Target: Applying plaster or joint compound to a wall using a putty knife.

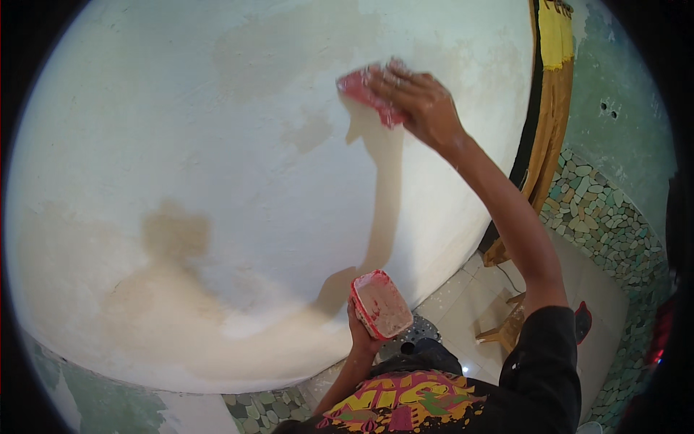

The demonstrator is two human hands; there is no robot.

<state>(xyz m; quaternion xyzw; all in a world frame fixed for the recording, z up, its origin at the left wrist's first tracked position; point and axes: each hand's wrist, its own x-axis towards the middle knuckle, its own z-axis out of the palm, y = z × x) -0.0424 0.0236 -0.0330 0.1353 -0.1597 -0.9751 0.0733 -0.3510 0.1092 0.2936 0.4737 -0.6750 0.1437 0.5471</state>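
My right hand [419,101] is raised and presses a red flat scraper [361,90] against a white plastered wall [217,145]. My left hand [359,334] holds a small red-rimmed rectangular tub [381,304] of pale putty low down, close to my chest. The wall shows beige patches of wet or uneven plaster and the shadow of my arm.
A yellow-brown wooden door frame [547,116] stands right of the wall. Beyond it is a green wall with a pebble-stone base [600,217]. Pale floor tiles [463,304] and a wooden piece [506,329] lie below. A green painted area shows at lower left.
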